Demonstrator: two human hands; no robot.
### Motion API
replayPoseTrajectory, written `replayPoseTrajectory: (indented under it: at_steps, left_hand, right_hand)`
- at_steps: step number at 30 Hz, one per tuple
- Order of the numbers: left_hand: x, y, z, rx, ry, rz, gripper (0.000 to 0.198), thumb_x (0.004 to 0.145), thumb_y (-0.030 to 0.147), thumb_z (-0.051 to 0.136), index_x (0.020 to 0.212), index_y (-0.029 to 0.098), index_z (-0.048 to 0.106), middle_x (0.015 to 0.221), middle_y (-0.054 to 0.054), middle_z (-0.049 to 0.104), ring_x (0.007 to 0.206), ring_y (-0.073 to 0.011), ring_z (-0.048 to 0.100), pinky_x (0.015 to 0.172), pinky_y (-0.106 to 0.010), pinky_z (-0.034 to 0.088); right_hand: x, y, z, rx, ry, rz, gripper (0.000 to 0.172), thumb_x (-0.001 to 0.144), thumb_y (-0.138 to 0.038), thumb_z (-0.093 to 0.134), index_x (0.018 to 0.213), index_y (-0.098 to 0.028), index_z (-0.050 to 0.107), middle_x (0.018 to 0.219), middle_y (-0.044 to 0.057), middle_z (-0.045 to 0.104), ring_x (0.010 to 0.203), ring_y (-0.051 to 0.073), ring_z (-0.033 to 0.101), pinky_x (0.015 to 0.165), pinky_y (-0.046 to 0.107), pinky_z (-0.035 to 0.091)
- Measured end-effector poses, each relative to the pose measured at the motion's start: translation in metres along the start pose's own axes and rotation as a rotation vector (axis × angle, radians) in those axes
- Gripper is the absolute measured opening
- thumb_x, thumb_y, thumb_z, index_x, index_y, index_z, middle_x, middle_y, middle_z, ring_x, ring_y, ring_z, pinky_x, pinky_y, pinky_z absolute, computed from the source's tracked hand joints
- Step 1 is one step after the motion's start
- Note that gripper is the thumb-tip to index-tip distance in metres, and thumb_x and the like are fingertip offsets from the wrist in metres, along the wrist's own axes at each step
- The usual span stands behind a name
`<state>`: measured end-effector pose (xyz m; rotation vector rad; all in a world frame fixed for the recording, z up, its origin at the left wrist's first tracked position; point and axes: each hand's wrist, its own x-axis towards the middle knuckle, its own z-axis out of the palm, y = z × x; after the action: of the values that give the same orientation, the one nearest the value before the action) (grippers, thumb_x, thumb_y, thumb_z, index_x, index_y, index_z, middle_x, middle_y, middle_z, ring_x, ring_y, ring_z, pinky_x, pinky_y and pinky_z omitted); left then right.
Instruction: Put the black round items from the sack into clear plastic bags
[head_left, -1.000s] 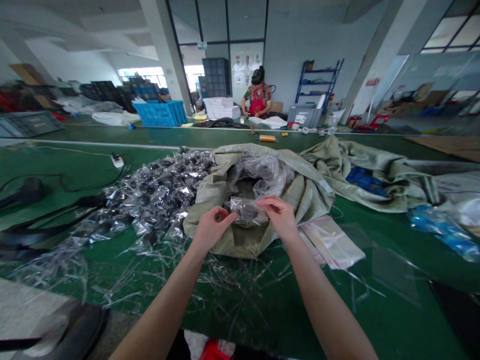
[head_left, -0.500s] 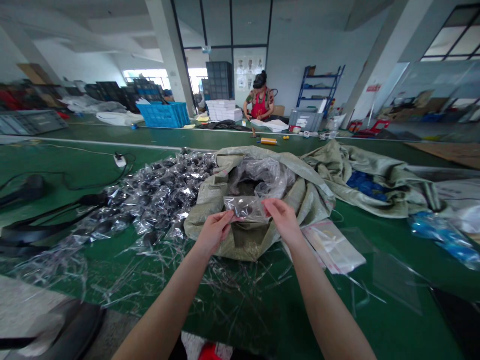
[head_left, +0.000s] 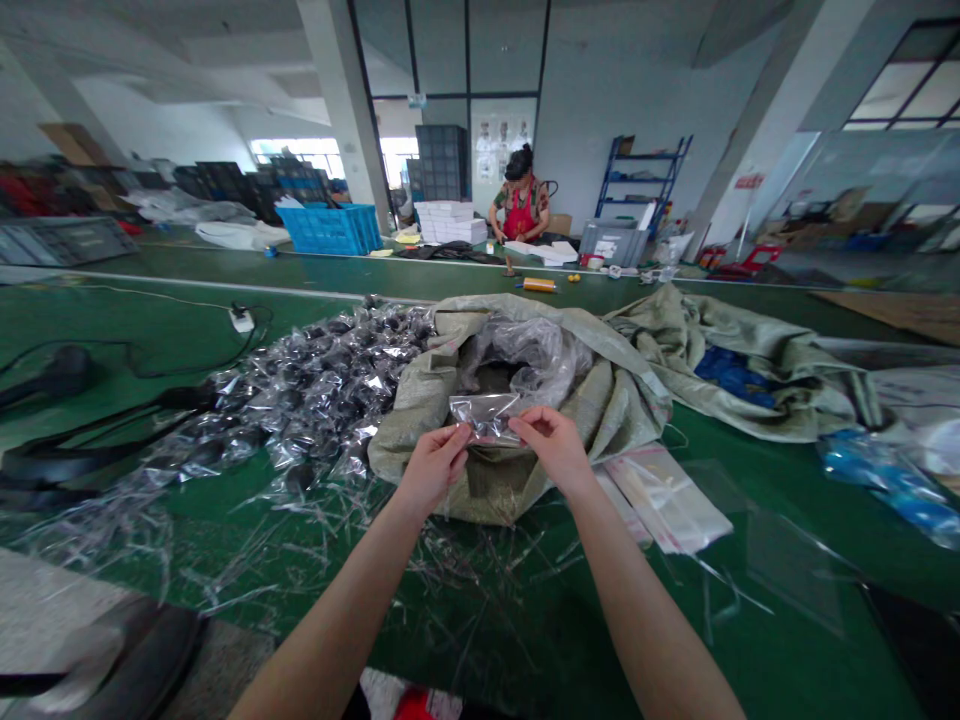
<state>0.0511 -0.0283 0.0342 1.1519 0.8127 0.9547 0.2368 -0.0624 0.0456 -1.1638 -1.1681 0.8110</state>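
Note:
A small clear plastic bag (head_left: 486, 413) is held between both hands in front of me. My left hand (head_left: 433, 468) pinches its left edge, and my right hand (head_left: 553, 448) pinches its right edge, fingers closed on the film. Just behind them lies an open grey-green woven sack (head_left: 600, 390) with a clear plastic liner (head_left: 532, 352) inside. A heap of dark parts packed in clear bags (head_left: 315, 385) spreads to the left of the sack. A stack of flat empty clear bags (head_left: 664, 485) lies right of my right hand.
Thin clear plastic strips (head_left: 315, 560) litter the green table (head_left: 787, 640) near me. Black cables and a white plug (head_left: 240, 321) lie at far left. A blue bag (head_left: 885, 475) lies at right. A person in a red apron (head_left: 519, 200) works at a far table beside a blue crate (head_left: 330, 228).
Both hands have drawn closer together on the small clear bag and lifted it slightly; the view has shifted a little.

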Motion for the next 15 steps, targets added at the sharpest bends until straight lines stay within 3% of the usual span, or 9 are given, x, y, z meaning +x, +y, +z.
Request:
replayPoseTrajectory:
  at_steps: [3,7,11,15]
  left_hand:
    - [0.0,0.003,0.001,-0.07,-0.037,-0.004,0.046,0.069,0.058,0.07,0.079,0.014,0.064,0.047,0.004,0.048,0.034,-0.0009,0.022,0.034,-0.017,0.014]
    - [0.001,0.009,0.005,-0.011,-0.05,0.012,0.045,0.07,0.055,0.071,0.087,0.014,0.067,0.064,-0.001,0.063,0.036,-0.0004,0.024,0.035,-0.017,0.013]
    - [0.002,0.011,0.006,0.172,0.055,0.067,0.034,0.068,0.045,0.073,0.08,0.013,0.072,0.045,0.003,0.052,0.039,-0.0072,0.038,0.039,-0.02,0.023]
    - [0.002,0.009,0.003,0.229,0.072,0.087,0.027,0.073,0.04,0.068,0.072,0.014,0.075,0.039,0.003,0.046,0.048,-0.0131,0.049,0.045,-0.022,0.032]
  right_hand:
    - [0.0,0.0,0.003,0.12,-0.029,0.069,0.031,0.066,-0.048,0.077,0.071,-0.022,0.062,0.097,0.004,0.071,0.076,0.018,0.065,0.062,0.032,0.057]
    - [-0.001,0.002,0.008,0.152,-0.033,0.093,0.029,0.064,-0.045,0.079,0.073,-0.022,0.064,0.093,0.003,0.071,0.077,0.019,0.066,0.067,0.034,0.059]
    - [0.0,0.006,0.011,0.14,-0.031,0.088,0.029,0.063,-0.045,0.08,0.073,-0.022,0.067,0.09,0.003,0.072,0.073,0.018,0.066,0.071,0.035,0.059]
    - [-0.001,0.004,0.015,0.163,-0.027,0.116,0.032,0.061,-0.047,0.08,0.074,-0.021,0.067,0.081,0.002,0.072,0.07,0.018,0.067,0.074,0.035,0.058]
